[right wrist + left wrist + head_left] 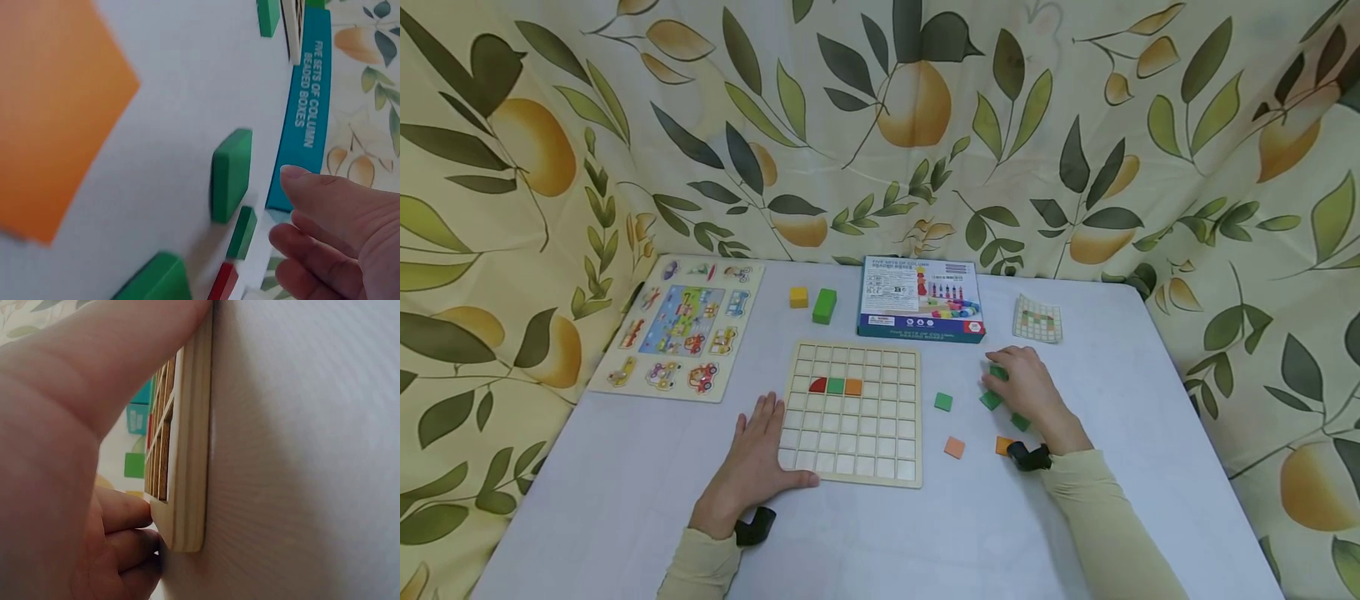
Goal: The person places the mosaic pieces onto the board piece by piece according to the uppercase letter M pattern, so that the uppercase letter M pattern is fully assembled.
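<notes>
My left hand (748, 462) rests along the left side of a wooden grid board (883, 482), fingers extended at its edge and thumb at its near edge. One row of the board holds a red quarter-round tile (817, 385), a green square tile (835, 386) and an orange square tile (853, 387). Right of the board, my right hand (1033, 392) is over several green tiles (992, 401), partly covering them. In the right wrist view its thumb and loosely bent fingers hold nothing. A red piece (224, 282) lies beside the green tiles there.
Two orange tiles, one lighter (954, 447), and a lone green tile (943, 402) lie between board and right hand. Farther back are a box (921, 300), a small pattern card (1037, 320), a yellow block (798, 297) and a green block (824, 306). A picture puzzle (730, 333) lies left.
</notes>
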{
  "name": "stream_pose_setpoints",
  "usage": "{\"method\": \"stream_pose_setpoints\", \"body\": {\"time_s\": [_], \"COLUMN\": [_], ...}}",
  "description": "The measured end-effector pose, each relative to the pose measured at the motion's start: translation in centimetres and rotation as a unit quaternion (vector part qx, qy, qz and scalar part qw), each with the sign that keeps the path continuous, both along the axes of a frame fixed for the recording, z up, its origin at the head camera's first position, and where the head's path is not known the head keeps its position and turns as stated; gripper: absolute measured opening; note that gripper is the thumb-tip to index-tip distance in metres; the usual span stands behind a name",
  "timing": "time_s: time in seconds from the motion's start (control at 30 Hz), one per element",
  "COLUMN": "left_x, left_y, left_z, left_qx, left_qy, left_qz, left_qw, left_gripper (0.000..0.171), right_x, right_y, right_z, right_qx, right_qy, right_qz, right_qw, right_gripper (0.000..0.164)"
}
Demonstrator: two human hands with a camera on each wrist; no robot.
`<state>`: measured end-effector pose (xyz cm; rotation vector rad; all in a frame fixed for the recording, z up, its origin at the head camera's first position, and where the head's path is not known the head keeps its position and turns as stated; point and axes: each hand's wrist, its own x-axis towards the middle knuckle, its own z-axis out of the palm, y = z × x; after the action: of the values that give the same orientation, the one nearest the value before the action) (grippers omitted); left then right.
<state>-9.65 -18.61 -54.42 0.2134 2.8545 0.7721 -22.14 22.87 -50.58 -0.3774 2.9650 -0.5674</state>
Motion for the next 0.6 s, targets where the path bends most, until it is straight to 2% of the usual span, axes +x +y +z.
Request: {"method": "stream_pose_setpoints", "body": {"time_s": [0.27,0.6], "left_x": [0.0,0.0], "left_y": [0.0,0.1], "left_z": [0.0,0.1], "left_qx": [-0.001,0.001], "left_qy": [-0.005,-0.008], "left_qz": [0.0,0.002], "left_qw": [1.0,1.0], "left_gripper": [0.136,0.135], "right_x": [0.1,0.0], "right_y": [1.3,1.3], "right_z": [-0.6,-1.0], "right_qx": [0.019,0.031], "right_qy": [0.003,0.012], "right_qz": [-0.003,-0.008], "right_qw": [1.0,0.999], "right_gripper": [0.039,0.034]}}
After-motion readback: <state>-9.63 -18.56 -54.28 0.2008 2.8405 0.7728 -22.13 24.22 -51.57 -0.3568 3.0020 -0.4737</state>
